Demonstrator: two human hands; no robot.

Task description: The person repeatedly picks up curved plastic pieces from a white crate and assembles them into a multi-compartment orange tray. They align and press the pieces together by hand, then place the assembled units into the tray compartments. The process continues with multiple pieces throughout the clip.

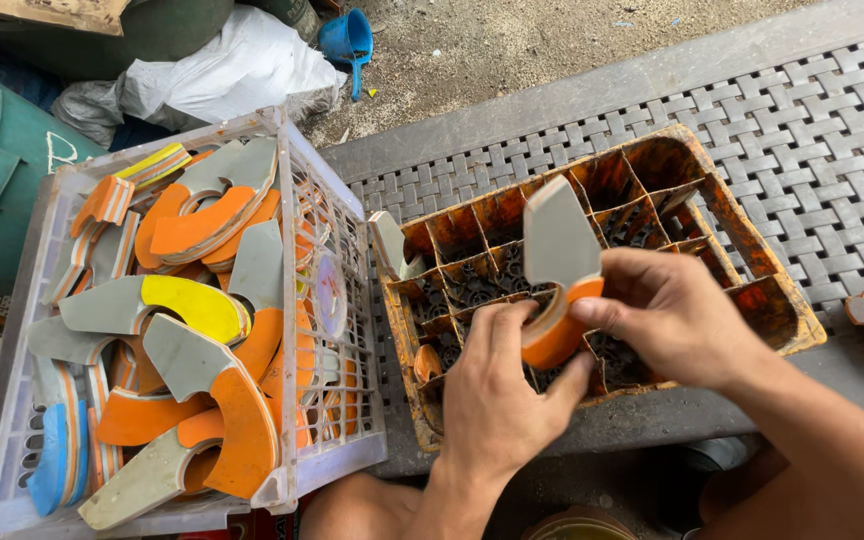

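Both my hands grip one curved grey and orange foam piece above an orange divided crate. My left hand pinches its orange lower end from below. My right hand grips the same end from the right, thumb on the orange edge. The grey tip points up over the crate's compartments. One more grey piece leans at the crate's left corner.
A white lattice basket at the left holds several grey, orange, yellow and blue foam pieces. The crate rests on a grey woven-pattern bench. A green drum, white sack and blue scoop lie behind.
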